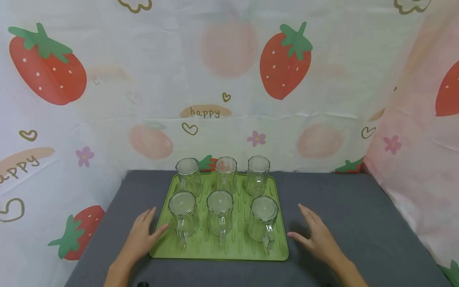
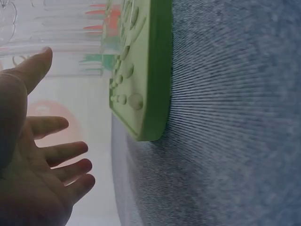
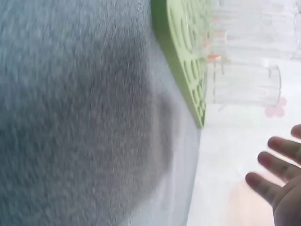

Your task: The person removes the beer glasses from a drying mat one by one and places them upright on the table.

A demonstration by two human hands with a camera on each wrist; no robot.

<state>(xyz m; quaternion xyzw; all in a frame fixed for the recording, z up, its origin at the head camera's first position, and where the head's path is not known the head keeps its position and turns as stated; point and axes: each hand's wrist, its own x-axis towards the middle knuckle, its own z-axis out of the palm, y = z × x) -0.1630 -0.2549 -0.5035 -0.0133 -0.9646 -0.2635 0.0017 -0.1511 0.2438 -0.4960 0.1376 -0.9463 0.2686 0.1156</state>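
A green drying mat (image 1: pixel 201 252) with raised ridges lies on the table, bearing two rows of clear glass mugs. The front row holds a left mug (image 1: pixel 184 213), a middle mug (image 1: pixel 219 213) and a right mug (image 1: pixel 263 215), their handles turned toward me. Their tops look closed, as if they stand bottom up. My left hand (image 1: pixel 141 237) hovers by the mat's left edge, thumb toward the front left mug, fingers spread. Beyond the right edge is my right hand (image 1: pixel 317 237), also spread, holding nothing. Both wrist views show gaps between hands and glass.
Behind are the back left mug (image 1: pixel 189 177), back middle mug (image 1: pixel 226 177) and back right mug (image 1: pixel 257 177). Dark grey cloth (image 1: pixel 333 199) covers the table. A strawberry-printed curtain (image 1: pixel 229 85) hangs behind it and along both sides.
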